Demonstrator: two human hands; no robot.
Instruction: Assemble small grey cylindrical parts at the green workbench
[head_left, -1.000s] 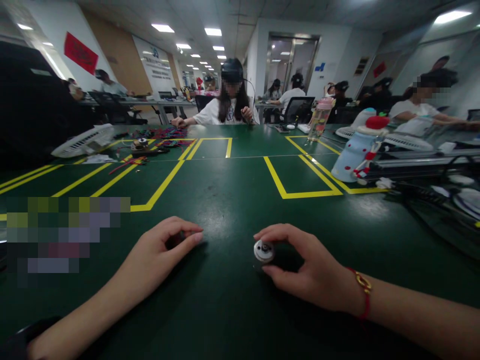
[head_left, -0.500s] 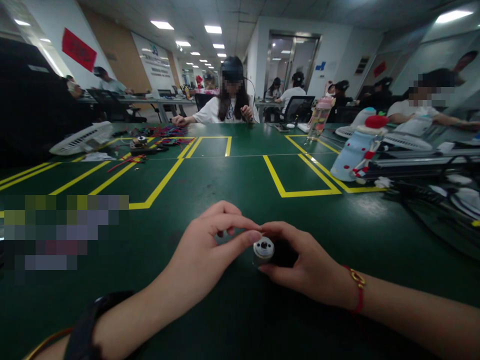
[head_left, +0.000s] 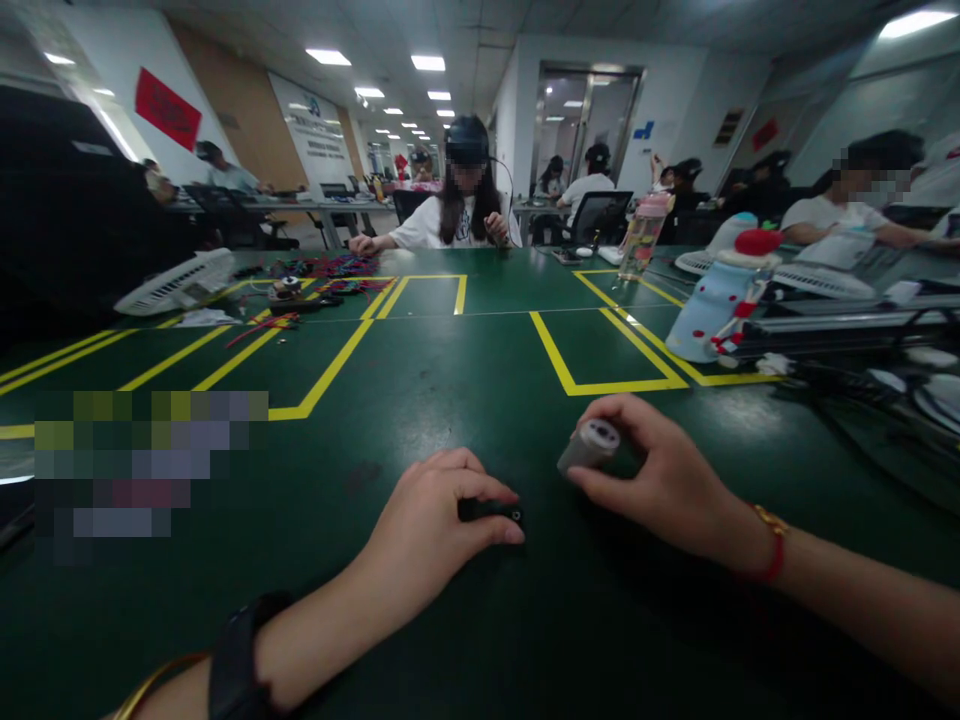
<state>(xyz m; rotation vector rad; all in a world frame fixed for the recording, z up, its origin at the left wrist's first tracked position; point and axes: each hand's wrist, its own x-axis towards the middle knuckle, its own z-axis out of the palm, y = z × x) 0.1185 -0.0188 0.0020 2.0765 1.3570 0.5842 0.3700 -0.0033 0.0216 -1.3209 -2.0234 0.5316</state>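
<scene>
A small silver metal cylinder with holes in its end face, like a small motor [head_left: 589, 450], is tilted in the grip of my right hand [head_left: 664, 485]. Thumb and fingers clasp its sides, and its holed end points up and to the right. To the left, my left hand [head_left: 431, 520] pinches a small black part [head_left: 514, 514] just above or on the green table [head_left: 420, 650]. A light ring shows on the part's near end; the fingers hide most of it. A gap separates the two hands.
Yellow tape [head_left: 630, 388] marks the table. A blue bottle [head_left: 697, 305] and metal rails [head_left: 840, 330] with cables stand right. Coloured wires [head_left: 330, 268] and a white device [head_left: 180, 282] lie far left. A person [head_left: 465, 215] sits opposite.
My right hand has lifted the motor up and to the right and tilted it. My left hand has come away from the motor, lower, and now pinches the black part.
</scene>
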